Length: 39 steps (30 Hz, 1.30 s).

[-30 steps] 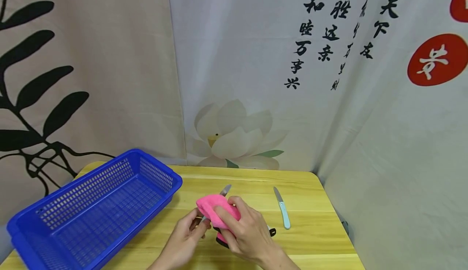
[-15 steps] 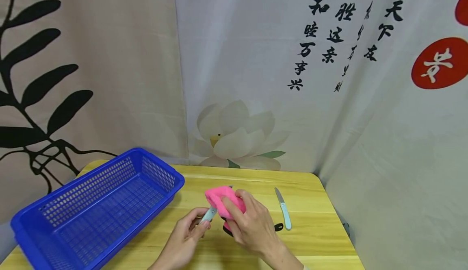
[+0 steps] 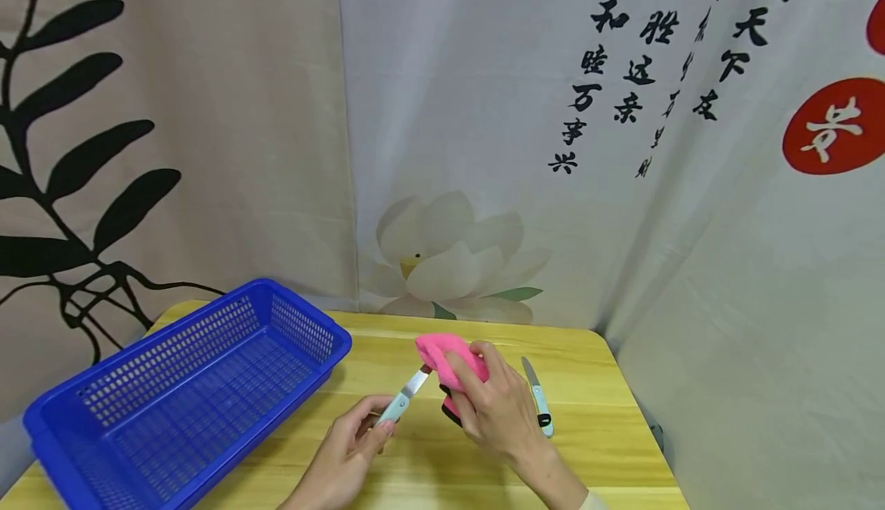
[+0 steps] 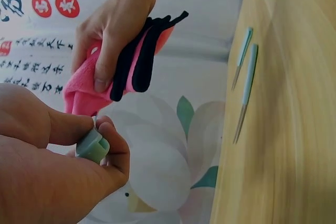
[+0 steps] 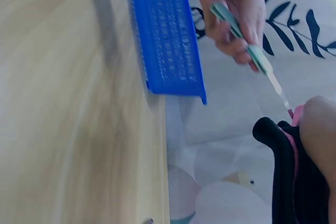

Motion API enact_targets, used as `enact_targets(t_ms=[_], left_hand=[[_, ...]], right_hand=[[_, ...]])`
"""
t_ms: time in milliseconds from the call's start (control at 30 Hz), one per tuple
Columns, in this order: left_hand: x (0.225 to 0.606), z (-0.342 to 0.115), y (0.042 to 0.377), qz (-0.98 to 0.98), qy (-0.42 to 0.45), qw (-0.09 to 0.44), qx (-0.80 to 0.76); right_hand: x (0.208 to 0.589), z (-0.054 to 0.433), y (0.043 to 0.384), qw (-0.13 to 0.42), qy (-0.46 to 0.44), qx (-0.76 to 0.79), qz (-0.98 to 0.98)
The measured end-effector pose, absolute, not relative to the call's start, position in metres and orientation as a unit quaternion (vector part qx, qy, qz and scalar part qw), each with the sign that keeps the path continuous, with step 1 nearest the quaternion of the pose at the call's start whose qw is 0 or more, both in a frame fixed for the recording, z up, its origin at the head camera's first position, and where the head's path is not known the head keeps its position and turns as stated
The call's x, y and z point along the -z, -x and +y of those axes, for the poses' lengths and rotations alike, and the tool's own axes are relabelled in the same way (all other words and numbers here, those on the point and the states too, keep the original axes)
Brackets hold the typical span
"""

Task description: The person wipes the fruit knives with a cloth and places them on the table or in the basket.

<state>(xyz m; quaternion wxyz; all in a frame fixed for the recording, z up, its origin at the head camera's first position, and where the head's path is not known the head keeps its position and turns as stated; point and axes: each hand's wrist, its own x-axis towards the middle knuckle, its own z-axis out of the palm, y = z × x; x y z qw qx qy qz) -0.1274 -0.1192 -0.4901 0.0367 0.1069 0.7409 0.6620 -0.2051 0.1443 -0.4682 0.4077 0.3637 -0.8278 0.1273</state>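
My left hand (image 3: 347, 442) grips the pale blue handle of a small knife (image 3: 399, 405), its blade angled up to the right. In my right hand (image 3: 496, 408) is a bunched pink cloth (image 3: 442, 354) with black edging, held against the blade's tip end. The cloth hides the tip, and the bare blade shows between cloth and handle. From the left wrist view, the handle's butt end (image 4: 92, 148) pokes out of the left fist, and the cloth's black layers (image 4: 142, 64) hang below the right hand. The right wrist view shows the knife handle (image 5: 252, 51) lying along the left fingers.
A blue plastic basket (image 3: 187, 491) stands on the left of the yellow wooden table (image 3: 594, 464). To the right of my right hand lies another pale blue knife (image 3: 538, 395); the left wrist view shows two knives on the table. A printed curtain (image 3: 456, 110) hangs behind.
My right hand and the pink cloth have moved up and to the right along the blade toward its tip, baring the handle and lower blade. The left hand keeps its grip in nearly the same place.
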Motion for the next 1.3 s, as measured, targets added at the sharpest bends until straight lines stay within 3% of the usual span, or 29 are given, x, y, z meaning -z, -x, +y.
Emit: enact_targets(t_ms=[200,433,867,1300], left_hand=[[0.490,-0.124,0.128,0.737,-0.090,0.048,-0.668],[0.487,-0.124,0.132,0.744,-0.080,0.024,-0.663],[0.483,-0.116,0.133,0.745,-0.118,0.007,-0.657],[0.484,-0.119,0.128,0.746,-0.115,0.020,-0.655]], right_hand=[[0.462,0.155,0.212,0.441,-0.331,-0.168,-0.817],[0.463,0.144,0.200,0.463,-0.365,-0.185,-0.786],[0.475,0.112,0.176,0.439,-0.458,-0.138,-0.760],[0.473,0.115,0.175,0.414,-0.437,-0.112,-0.791]])
